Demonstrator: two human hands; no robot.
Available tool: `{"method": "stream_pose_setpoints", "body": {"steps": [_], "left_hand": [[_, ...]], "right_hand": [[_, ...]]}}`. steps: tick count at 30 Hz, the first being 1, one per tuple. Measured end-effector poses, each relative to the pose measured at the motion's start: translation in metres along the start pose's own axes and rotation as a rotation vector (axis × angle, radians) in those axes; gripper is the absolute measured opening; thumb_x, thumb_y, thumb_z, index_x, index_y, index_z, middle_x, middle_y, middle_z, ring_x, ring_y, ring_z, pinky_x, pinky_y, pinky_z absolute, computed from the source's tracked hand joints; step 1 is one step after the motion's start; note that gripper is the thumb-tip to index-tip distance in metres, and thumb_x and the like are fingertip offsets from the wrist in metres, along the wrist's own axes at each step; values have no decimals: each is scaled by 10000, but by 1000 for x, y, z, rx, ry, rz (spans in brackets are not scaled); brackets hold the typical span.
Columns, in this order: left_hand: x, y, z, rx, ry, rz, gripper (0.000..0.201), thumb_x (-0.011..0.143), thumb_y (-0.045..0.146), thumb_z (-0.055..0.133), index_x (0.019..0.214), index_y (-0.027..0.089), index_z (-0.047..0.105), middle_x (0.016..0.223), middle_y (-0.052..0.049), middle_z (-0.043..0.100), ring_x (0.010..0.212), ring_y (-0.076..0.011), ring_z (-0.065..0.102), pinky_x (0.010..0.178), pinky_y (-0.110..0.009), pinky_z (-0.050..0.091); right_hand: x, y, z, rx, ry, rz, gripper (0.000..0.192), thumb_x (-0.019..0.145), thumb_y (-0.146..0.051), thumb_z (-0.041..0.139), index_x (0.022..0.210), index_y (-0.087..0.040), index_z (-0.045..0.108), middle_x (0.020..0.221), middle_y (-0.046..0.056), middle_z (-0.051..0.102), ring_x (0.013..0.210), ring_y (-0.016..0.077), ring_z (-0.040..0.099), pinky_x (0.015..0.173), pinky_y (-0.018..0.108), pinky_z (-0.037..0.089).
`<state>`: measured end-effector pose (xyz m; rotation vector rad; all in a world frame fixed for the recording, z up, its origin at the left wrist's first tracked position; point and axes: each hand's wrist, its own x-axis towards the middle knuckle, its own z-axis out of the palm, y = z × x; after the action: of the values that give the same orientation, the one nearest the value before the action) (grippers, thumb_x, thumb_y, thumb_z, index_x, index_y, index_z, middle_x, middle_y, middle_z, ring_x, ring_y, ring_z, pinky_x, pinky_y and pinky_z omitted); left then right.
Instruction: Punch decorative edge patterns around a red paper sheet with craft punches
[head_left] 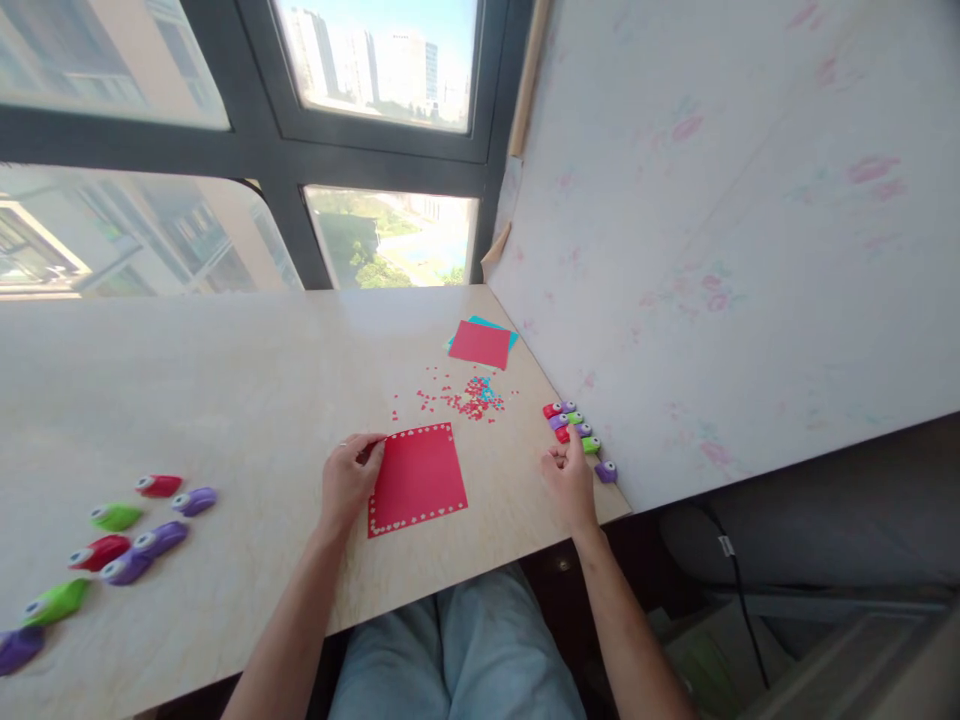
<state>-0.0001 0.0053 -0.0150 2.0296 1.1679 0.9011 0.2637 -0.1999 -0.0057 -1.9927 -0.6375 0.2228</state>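
Observation:
A red square of paper (419,475) lies before me, with small punched holes along its top, right and bottom edges. My left hand (351,476) grips its upper left edge and covers part of that side. My right hand (569,476) is at the right end of the table, index finger stretched out over a cluster of craft punches (562,421) in red, purple and green. Whether the fingertip touches a punch I cannot tell. The other fingers are curled, with nothing visible in them. Close by sits a single purple punch (606,471).
Behind the paper is a scatter of tiny red and blue punched bits (480,395). Red and blue paper sheets (480,344) are stacked farther back. More craft punches (157,540) stand at the left. A flower-patterned wall (712,250) bounds the right, windows (390,235) the back.

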Motion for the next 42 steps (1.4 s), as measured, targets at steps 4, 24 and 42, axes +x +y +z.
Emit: {"method": "stream_pose_setpoints", "body": {"steps": [4, 24, 42], "left_hand": [[-1, 4, -2, -16, 2, -25, 278, 835, 403, 519, 872, 205, 710, 889, -68, 726, 781, -211, 653, 744, -333, 511], [-4, 6, -1, -92, 20, -77, 252, 832, 341, 535, 892, 184, 723, 859, -70, 734, 741, -191, 645, 706, -318, 507], [-6, 3, -1, -226, -5, -111, 271, 815, 385, 571, 914, 182, 722, 903, -87, 748, 808, -216, 669, 752, -350, 530]], "right_hand": [[9, -3, -1, 28, -36, 100, 819, 765, -308, 533, 1509, -74, 281, 701, 6, 652, 527, 184, 591, 491, 287, 474], [9, 10, 12, -172, -46, -247, 461, 895, -472, 469, 1089, -146, 731, 950, 128, 717, 801, 246, 644, 771, 370, 496], [33, -17, 82, -177, -287, -745, 308, 907, -235, 471, 1155, -163, 638, 1104, 152, 661, 1067, 290, 583, 976, 499, 469]]}}
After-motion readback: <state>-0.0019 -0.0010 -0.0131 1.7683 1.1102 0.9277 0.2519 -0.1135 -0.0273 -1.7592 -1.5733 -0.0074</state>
